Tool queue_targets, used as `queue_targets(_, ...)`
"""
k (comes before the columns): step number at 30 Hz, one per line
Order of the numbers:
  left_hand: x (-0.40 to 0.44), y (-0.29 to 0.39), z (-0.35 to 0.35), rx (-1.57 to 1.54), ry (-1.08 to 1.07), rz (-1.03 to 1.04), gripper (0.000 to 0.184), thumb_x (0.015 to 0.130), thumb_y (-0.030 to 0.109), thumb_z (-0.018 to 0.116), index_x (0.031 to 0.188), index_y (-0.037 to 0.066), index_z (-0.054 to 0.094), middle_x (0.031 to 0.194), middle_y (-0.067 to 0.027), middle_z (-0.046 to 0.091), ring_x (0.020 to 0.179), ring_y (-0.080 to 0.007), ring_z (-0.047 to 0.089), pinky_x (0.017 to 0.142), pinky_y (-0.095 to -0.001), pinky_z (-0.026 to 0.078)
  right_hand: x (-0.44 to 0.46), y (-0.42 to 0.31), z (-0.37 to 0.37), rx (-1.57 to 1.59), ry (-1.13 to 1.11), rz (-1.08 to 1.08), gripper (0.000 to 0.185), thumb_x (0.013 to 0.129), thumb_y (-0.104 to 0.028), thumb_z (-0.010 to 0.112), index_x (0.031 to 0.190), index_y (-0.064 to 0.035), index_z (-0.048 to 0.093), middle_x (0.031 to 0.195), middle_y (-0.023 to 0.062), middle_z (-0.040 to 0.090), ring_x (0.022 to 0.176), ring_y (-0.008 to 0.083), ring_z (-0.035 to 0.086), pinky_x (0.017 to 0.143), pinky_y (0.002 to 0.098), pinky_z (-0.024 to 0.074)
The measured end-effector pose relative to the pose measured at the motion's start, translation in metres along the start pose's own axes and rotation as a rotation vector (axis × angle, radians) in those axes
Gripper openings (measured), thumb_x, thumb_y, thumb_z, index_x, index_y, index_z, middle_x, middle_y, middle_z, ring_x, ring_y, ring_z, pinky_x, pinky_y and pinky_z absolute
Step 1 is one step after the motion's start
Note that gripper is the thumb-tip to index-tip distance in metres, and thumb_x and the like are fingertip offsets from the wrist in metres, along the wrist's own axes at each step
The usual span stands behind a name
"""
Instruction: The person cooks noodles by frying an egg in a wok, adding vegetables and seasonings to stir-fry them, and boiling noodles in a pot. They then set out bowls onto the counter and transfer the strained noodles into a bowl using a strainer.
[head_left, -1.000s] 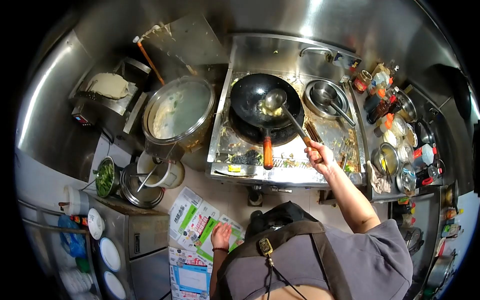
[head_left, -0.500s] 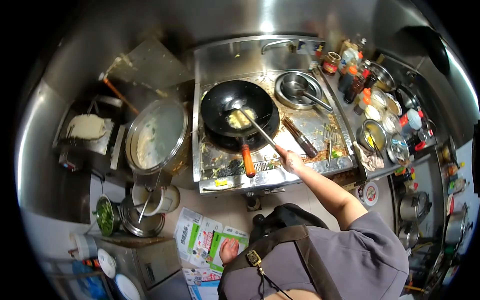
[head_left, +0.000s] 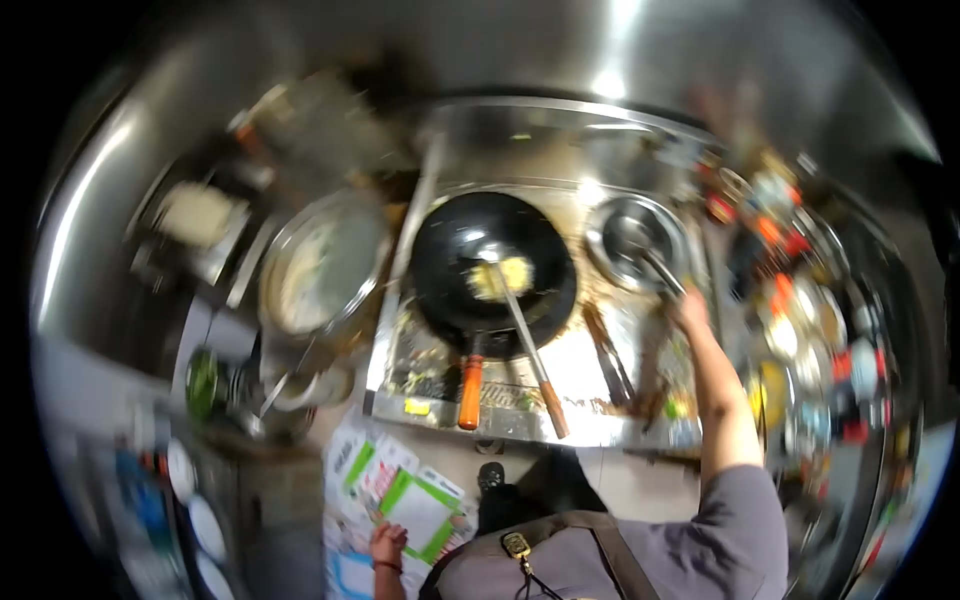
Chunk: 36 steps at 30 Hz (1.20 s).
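My right hand [head_left: 688, 308] is at the end of the handle of a small saucepan [head_left: 635, 232], its fingers closed round it, somewhat blurred. That pan sits inside a round steel basin [head_left: 597, 262] on the stove top. To the left stands a black wok [head_left: 450, 235] with an orange wooden handle [head_left: 470, 395] and yellow food [head_left: 515, 272] at its bottom. A long-handled wok ladle [head_left: 522, 325] rests untouched in the wok, its wooden end over the stove's front edge. My left hand [head_left: 388, 543] hangs low, holding nothing, fingers loosely bent, above printed cardboard [head_left: 350, 510].
A large steel pot [head_left: 375, 255] with pale residue stands left of the stove [head_left: 405, 345]. A bundle of dark sticks [head_left: 608, 360] lies right of the wok. Bottles and bowls, blurred, crowd the right counter. Green vegetables [head_left: 202, 385] fill a container at lower left.
My right hand has let go of the wok ladle, leaving it in the wok, and moved right to the saucepan handle. My left hand has shifted left and down. The view has turned.
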<state>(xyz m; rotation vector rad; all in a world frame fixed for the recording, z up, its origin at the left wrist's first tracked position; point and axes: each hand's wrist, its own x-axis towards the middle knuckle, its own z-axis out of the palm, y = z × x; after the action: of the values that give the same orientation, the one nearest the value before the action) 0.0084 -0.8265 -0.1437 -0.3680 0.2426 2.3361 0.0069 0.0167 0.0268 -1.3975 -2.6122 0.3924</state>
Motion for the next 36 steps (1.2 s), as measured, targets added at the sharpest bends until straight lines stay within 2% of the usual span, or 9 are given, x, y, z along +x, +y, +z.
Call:
queue_targets(2,-0.011,-0.067,0.095,0.847,1.024,0.235,0.028,0.085,0.01,0.046,0.113,0.008,0.044,0.1,-0.0198,0.057,0.082,-0.0333,0.06,0.067,-0.0387,0.051,0.006,-0.015,-0.013,-0.033,-0.122,0.14,0.045,0.074,-0.037,0.061,0.103,-0.0028,0.059,0.107,0.0201,0.058,0.1,0.0328,0.055,0.082,0.0387,0.0455)
queue_targets(6,-0.019,-0.133,0.15,0.936,1.075,0.04,0.033,0.087,0.013,0.046,0.118,0.003,0.04,0.103,-0.0173,0.058,0.09,-0.0311,0.06,0.075,-0.0385,0.05,0.052,0.027,0.047,-0.088,-0.231,0.124,0.027,0.079,-0.023,0.059,0.099,-0.0044,0.059,0.093,0.0177,0.062,0.079,0.0325,0.062,0.067,0.0399,0.0496)
queue_targets(10,-0.039,-0.153,0.088,0.709,0.904,-0.066,0.034,0.084,0.01,0.052,0.116,0.002,0.043,0.095,-0.0154,0.059,0.079,-0.0274,0.062,0.07,-0.0369,0.05,0.021,0.005,0.009,1.535,-0.588,0.67,0.023,0.085,-0.028,0.057,0.087,-0.0059,0.051,0.054,-0.0052,0.037,0.038,0.005,0.031,0.034,0.0193,0.0316)
queue_targets(14,-0.021,-0.146,0.05,0.96,0.847,-0.249,0.04,0.078,0.01,0.06,0.115,0.002,0.047,0.086,-0.0119,0.061,0.069,-0.0205,0.062,0.059,-0.0306,0.051,-0.052,0.014,-0.033,2.203,-1.023,0.403,0.026,0.085,-0.034,0.055,0.086,-0.0083,0.052,0.052,-0.0068,0.039,0.034,0.0038,0.028,0.029,0.0151,0.0206)
queue_targets(24,-0.046,0.022,0.015,0.964,0.807,-0.14,0.038,0.079,0.008,0.06,0.113,0.001,0.047,0.083,-0.0105,0.061,0.072,-0.0192,0.062,0.052,-0.0277,0.048,-0.295,0.017,-0.027,0.46,-0.071,0.312,0.013,0.076,-0.008,0.058,0.083,-0.0018,0.049,0.058,0.0067,0.051,0.042,0.0145,0.048,0.035,0.0287,0.0413)
queue_targets(28,-0.097,0.115,-0.033,1.157,0.779,0.197,0.033,0.077,0.006,0.058,0.108,0.002,0.048,0.082,-0.0099,0.06,0.067,-0.017,0.06,0.052,-0.0281,0.048,-0.317,0.018,-0.001,-0.251,-0.021,0.29,0.038,0.069,-0.021,0.066,0.092,0.0071,0.054,0.085,0.0264,0.059,0.087,0.0383,0.058,0.079,0.041,0.0451)
queue_targets(32,-0.127,0.186,-0.013,1.126,0.909,0.207,0.031,0.078,0.01,0.058,0.107,0.003,0.049,0.078,-0.0095,0.06,0.067,-0.0149,0.061,0.054,-0.0267,0.05,-0.34,-0.052,-0.012,-0.323,0.189,0.262,0.073,0.072,-0.033,0.068,0.127,0.0034,0.035,0.117,0.0294,0.047,0.11,0.0386,0.047,0.093,0.0407,0.0375)
queue_targets(34,-0.123,0.208,-0.018,1.118,0.959,0.206,0.031,0.078,0.01,0.058,0.107,0.003,0.05,0.077,-0.0099,0.061,0.066,-0.0156,0.061,0.055,-0.0266,0.05,-0.345,-0.133,-0.038,-0.198,0.439,-0.171,0.062,0.08,-0.025,0.062,0.129,0.001,0.035,0.125,0.0241,0.043,0.113,0.0362,0.045,0.096,0.0396,0.0357)
queue_targets(36,-0.11,0.224,-0.051,1.082,0.843,0.26,0.028,0.079,0.01,0.058,0.105,0.004,0.051,0.077,-0.009,0.061,0.064,-0.0154,0.061,0.053,-0.0251,0.049,-0.378,-0.262,-0.039,0.187,0.0,-0.233,0.051,0.085,-0.02,0.053,0.129,-0.0007,0.036,0.131,0.019,0.039,0.122,0.0282,0.037,0.1,0.0385,0.0329)
